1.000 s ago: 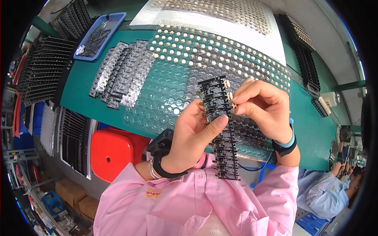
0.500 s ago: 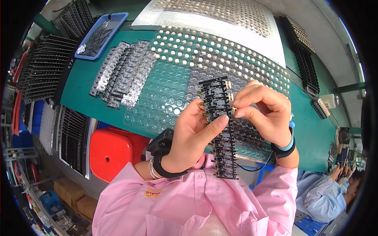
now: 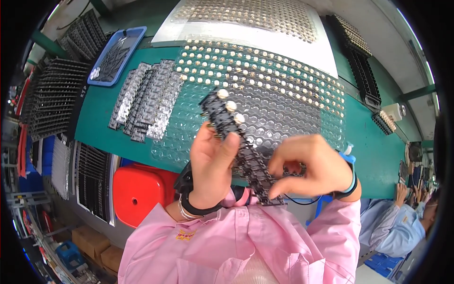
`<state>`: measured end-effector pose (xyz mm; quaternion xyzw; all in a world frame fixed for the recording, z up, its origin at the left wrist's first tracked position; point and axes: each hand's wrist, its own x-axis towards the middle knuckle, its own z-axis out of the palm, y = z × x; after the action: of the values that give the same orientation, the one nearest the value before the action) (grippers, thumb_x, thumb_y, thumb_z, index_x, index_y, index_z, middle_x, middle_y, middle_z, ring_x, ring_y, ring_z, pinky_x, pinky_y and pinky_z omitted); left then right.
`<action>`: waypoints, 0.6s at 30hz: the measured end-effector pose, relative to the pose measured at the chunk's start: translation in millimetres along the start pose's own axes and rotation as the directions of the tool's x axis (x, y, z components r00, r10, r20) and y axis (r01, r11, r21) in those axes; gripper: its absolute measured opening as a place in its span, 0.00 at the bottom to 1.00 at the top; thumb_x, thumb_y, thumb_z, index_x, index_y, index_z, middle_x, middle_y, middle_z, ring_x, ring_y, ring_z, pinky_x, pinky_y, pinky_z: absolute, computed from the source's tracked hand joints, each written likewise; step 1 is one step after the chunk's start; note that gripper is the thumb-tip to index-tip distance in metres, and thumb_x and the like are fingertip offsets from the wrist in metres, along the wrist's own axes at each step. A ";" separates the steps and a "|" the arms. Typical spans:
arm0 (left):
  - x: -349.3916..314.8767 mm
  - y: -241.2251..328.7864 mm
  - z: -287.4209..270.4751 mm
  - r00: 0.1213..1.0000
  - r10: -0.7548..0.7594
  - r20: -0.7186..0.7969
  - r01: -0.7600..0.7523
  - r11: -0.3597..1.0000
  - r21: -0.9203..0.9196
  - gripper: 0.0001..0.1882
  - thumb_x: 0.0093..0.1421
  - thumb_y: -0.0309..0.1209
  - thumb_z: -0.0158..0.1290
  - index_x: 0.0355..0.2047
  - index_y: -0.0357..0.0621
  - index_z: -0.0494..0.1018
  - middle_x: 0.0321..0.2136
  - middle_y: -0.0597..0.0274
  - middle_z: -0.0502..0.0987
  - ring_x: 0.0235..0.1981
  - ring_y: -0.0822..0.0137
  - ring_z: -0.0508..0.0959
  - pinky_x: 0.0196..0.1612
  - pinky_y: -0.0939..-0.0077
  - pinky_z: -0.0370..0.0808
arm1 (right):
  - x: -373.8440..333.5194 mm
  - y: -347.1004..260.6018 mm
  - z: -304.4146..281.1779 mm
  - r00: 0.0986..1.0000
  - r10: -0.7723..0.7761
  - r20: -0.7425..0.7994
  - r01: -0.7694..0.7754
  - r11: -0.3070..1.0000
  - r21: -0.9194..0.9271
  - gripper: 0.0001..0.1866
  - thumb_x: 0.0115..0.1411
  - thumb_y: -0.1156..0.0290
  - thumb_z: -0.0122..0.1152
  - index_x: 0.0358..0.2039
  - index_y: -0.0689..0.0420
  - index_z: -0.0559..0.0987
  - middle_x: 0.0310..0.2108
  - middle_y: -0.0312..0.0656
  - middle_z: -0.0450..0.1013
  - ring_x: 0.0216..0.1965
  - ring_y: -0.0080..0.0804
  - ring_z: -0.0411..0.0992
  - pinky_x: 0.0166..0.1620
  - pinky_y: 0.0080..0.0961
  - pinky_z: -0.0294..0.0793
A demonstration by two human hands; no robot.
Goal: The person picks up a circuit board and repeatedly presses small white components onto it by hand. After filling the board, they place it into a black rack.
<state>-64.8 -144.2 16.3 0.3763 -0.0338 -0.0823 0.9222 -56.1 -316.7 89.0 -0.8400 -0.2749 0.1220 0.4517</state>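
Note:
My left hand [image 3: 213, 165] grips a long black strip of small circuit boards [image 3: 248, 158], with the thumb laid across its face. The strip leans, its upper end toward the left. Three white round parts [image 3: 230, 106] sit along the right edge of its upper half. Beside the strip's lower half is my right hand [image 3: 312, 165], slightly blurred. Its thumb and forefinger are apart, close to the strip's edge, and nothing shows between them. Whether they touch the strip I cannot tell.
A clear plastic tray [image 3: 208, 99] with rows of white round parts lies on the green table [image 3: 99, 113]. More board strips [image 3: 146, 99] lie at left, near a blue tray [image 3: 94, 78] of thin dark pieces. A red stool [image 3: 137, 194] stands below; a co-worker [image 3: 402, 222] is at right.
The strip has swung from nearly upright to leaning left, its white parts now facing up. My right hand has left the upper edge and moved down beside the lower half, its fingers parted.

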 end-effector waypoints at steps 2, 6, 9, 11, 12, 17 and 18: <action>1.9 2.2 -3.2 0.996 0.079 -0.028 -0.077 0.995 0.062 0.14 0.57 0.32 0.46 0.41 0.39 0.59 0.28 0.65 0.68 0.28 0.76 0.69 0.33 0.83 0.67 | -1.0 -1.0 5.4 0.984 -0.065 0.164 0.068 0.998 -0.011 0.09 0.42 0.71 0.62 0.16 0.59 0.71 0.13 0.37 0.65 0.14 0.28 0.62 0.18 0.23 0.59; -1.0 4.0 -7.6 0.999 0.038 -0.015 -0.037 0.997 0.071 0.12 0.58 0.30 0.45 0.40 0.39 0.59 0.30 0.64 0.67 0.29 0.75 0.69 0.32 0.81 0.67 | 4.2 0.8 10.7 0.996 -0.075 0.041 0.079 0.993 -0.093 0.10 0.43 0.71 0.61 0.13 0.59 0.70 0.11 0.38 0.63 0.12 0.31 0.60 0.16 0.26 0.56; -1.6 3.8 -19.9 1.000 0.027 -0.002 -0.027 0.990 0.141 0.12 0.57 0.29 0.45 0.40 0.39 0.59 0.31 0.64 0.67 0.29 0.74 0.69 0.32 0.79 0.68 | 12.4 -3.1 9.5 0.994 -0.045 0.095 0.059 0.988 -0.140 0.09 0.44 0.72 0.61 0.14 0.59 0.71 0.11 0.38 0.63 0.13 0.31 0.62 0.17 0.25 0.58; -2.1 8.1 -25.1 1.000 0.028 -0.005 -0.027 0.984 0.175 0.11 0.57 0.28 0.45 0.40 0.39 0.59 0.31 0.63 0.67 0.29 0.74 0.69 0.32 0.79 0.68 | 22.7 -5.6 5.1 0.991 -0.035 0.132 0.056 0.985 -0.161 0.08 0.44 0.72 0.61 0.15 0.59 0.72 0.11 0.38 0.64 0.14 0.31 0.62 0.18 0.24 0.59; -2.3 12.5 -26.1 0.999 0.024 -0.024 -0.020 0.989 0.149 0.11 0.57 0.27 0.45 0.40 0.39 0.59 0.31 0.63 0.66 0.30 0.74 0.69 0.32 0.79 0.68 | 31.5 -5.6 0.6 0.990 -0.055 0.127 0.075 0.983 -0.165 0.06 0.44 0.73 0.60 0.16 0.59 0.73 0.12 0.38 0.64 0.15 0.32 0.63 0.19 0.22 0.60; -7.3 21.3 -33.4 0.999 -0.002 -0.036 0.002 1.000 0.018 0.13 0.55 0.24 0.47 0.41 0.39 0.60 0.34 0.62 0.69 0.32 0.73 0.71 0.32 0.80 0.72 | 86.4 49.9 -14.5 0.954 -0.290 -0.071 0.224 0.851 -0.474 0.02 0.44 0.77 0.57 0.23 0.58 0.75 0.20 0.38 0.67 0.25 0.35 0.66 0.28 0.24 0.66; -5.7 21.5 -36.7 1.000 -0.004 -0.029 0.003 1.000 -0.018 0.14 0.54 0.23 0.48 0.41 0.38 0.60 0.35 0.61 0.70 0.33 0.72 0.73 0.32 0.81 0.74 | 94.1 66.1 -12.9 0.928 -0.369 -0.054 0.284 0.795 -0.536 0.03 0.44 0.78 0.57 0.23 0.58 0.75 0.22 0.39 0.68 0.27 0.35 0.66 0.31 0.26 0.66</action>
<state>-63.1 -102.8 5.1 0.3694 -0.0192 -0.0788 0.9257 50.1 -300.9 45.7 -0.8768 -0.4024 -0.1028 0.2424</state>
